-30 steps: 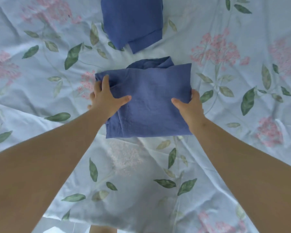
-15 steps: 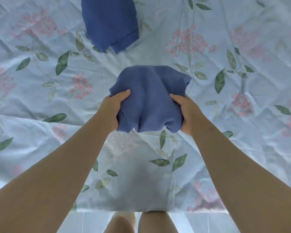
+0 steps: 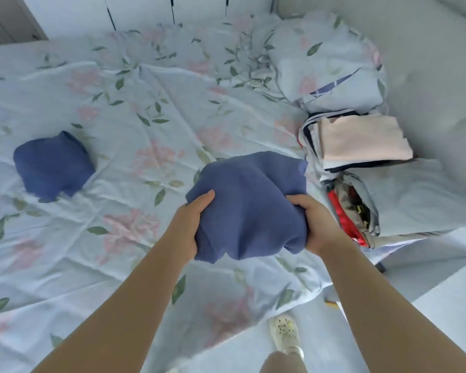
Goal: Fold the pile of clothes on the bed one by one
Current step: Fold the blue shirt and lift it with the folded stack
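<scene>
I hold the folded blue garment (image 3: 249,205) just above the bed (image 3: 145,117), squeezed from both sides. My left grip (image 3: 191,227) curls round its left edge with the thumb on top, and my right grip (image 3: 315,224) curls round the right edge. The lower hem sags between them (the fold looks loose there), so I judge the care lies in holding both sides level with fingers underneath. My guess is that it belongs on the folded stack (image 3: 361,141) near its right. I would lay it flat and square, then let go with both sides together. The other blue garment (image 3: 53,164) lies well apart on the left.
</scene>
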Tool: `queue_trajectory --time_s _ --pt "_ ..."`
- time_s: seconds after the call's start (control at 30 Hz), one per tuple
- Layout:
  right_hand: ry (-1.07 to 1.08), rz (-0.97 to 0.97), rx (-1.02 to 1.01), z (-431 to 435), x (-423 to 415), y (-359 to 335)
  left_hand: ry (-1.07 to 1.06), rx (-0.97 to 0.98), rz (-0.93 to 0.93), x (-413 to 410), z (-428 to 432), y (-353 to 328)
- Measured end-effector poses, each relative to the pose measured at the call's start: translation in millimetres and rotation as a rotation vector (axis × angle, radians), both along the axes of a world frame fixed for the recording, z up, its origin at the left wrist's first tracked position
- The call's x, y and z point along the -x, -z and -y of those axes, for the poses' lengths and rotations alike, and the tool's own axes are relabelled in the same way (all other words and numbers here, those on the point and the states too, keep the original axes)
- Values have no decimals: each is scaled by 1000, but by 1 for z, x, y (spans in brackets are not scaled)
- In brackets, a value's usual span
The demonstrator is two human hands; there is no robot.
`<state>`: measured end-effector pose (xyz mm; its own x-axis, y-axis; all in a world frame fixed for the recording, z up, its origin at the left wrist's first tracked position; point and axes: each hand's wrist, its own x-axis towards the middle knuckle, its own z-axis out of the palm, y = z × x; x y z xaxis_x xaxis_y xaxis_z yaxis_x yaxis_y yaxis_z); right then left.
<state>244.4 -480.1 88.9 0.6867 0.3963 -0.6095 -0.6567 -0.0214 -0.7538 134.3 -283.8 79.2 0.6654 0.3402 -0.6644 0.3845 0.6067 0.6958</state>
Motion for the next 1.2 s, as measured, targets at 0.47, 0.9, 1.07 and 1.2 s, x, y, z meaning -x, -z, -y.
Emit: queue_trajectory --time_s 0.47,0.9,1.07,1.2 --pt "199 271 470 293 -210 -30 377 -217 49 -240 274 -12" --pt "-343 589 849 165 -199 -13 656 -1049 -359 -206 178 8" --pt "-658 752 777 40 -155 -14 598 -1297 -482 -140 84 -1" --pt "-830 797 733 -65 -98 1 532 -1358 -572 -68 -4 9"
